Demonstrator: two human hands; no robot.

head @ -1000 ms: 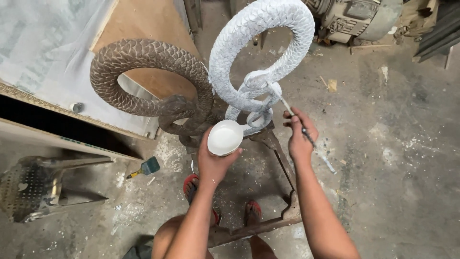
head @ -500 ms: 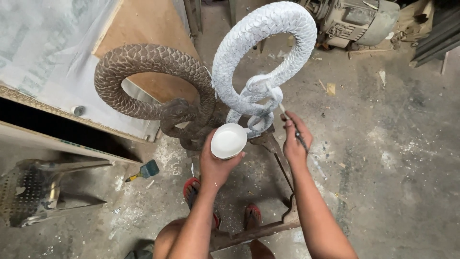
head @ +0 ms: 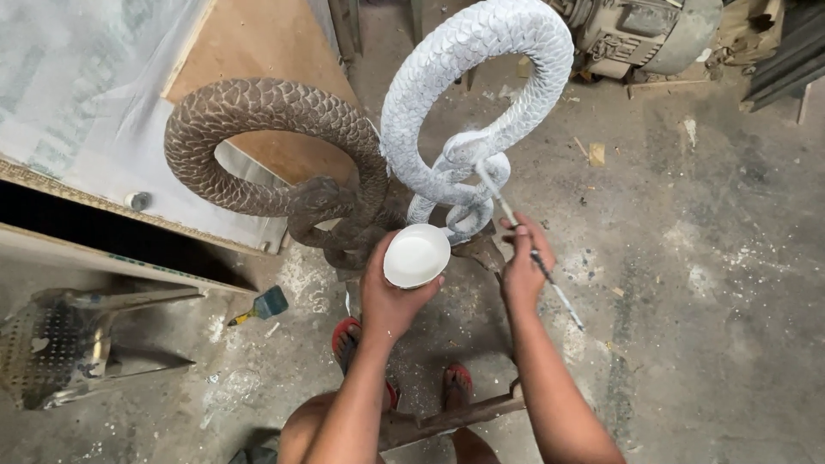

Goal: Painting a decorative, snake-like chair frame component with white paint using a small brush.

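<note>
Left hand (head: 388, 296) cupping a white bowl (head: 416, 255), right hand (head: 521, 265) gripping a thin brush (head: 530, 249), bristles touching a white snake sculpture (head: 468, 94), brown snake (head: 266, 146) beside it.

Count of items on site: two snake sculptures, one bowl, two brushes.

One brown scaled snake (head: 258, 129), one white-coated snake (head: 464, 60); one white bowl (head: 416, 255); one thin brush (head: 528, 245) in hand, one flat brush (head: 262, 305) on floor; one motor (head: 640, 26).
</note>
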